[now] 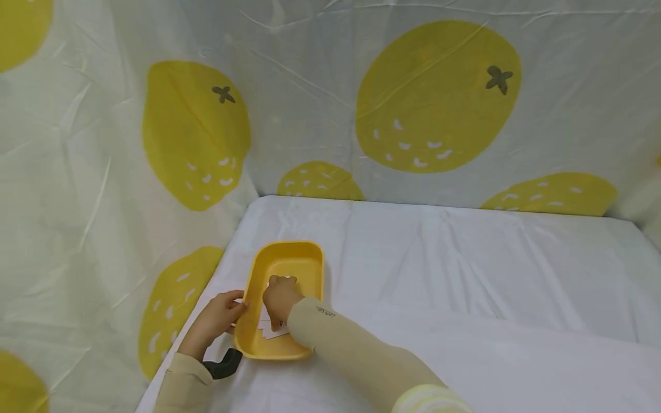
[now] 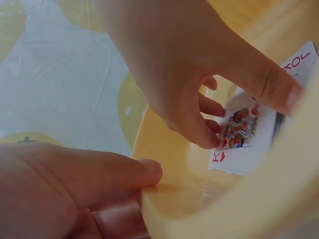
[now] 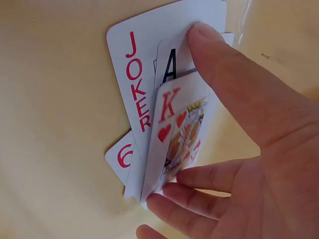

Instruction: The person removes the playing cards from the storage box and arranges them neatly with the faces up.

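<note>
A yellow plastic tray [image 1: 296,265] stands on the white-covered table, with several playing cards [image 2: 244,157] lying inside. My left hand [image 1: 219,314] holds the tray's left rim, thumb over the edge and fingers outside below it. Inside the tray, my right hand [image 1: 281,298] grips the cards between thumb and fingertips. In the right wrist view a king of hearts [image 3: 169,117] is uppermost and tilted. Behind it show an ace [image 3: 172,52], a red-lettered joker [image 3: 142,42] and the corner of a red six [image 3: 117,158]. Part of the cards is hidden under the right hand.
The white table cover [image 1: 403,269] stretches off to the right of the tray. Lemon-printed sheets [image 1: 310,109] hang behind the table and along its left side, close to the left arm. A black curved piece [image 1: 226,365] sits at the left wrist, near the tray's front corner.
</note>
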The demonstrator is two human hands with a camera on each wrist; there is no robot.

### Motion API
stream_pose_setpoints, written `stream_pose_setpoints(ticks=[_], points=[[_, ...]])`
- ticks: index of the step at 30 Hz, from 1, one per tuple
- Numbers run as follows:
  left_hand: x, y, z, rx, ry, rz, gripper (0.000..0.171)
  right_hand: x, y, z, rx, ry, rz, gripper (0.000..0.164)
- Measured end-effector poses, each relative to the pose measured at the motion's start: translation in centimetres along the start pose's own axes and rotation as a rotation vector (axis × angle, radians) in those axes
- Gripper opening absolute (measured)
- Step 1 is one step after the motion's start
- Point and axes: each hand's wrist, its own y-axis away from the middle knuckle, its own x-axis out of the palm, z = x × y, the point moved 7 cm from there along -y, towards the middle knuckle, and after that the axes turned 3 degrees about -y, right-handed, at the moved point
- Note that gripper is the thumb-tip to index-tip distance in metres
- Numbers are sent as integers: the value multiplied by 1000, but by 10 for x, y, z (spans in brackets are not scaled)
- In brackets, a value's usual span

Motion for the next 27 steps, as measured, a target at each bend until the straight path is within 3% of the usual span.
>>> stream_pose_setpoints(ticks=[8, 13, 17, 19, 27], points=[[-1, -1, 1, 0, -16, -12, 32, 7, -8, -1, -8, -31, -23, 55], [1, -2, 2, -2, -5, -4, 32, 8, -8, -13, 6, -102, -55, 49], [1, -3, 3, -14, -15, -7, 34, 5, -7, -19, 20, -156, -40, 62], [1, -4, 4, -14, -15, -8, 34, 3, -6, -21, 22, -177, -30, 71], [1, -4, 6, -45, -22, -14, 35, -20, 4, -34, -46, -239, -53, 77]])
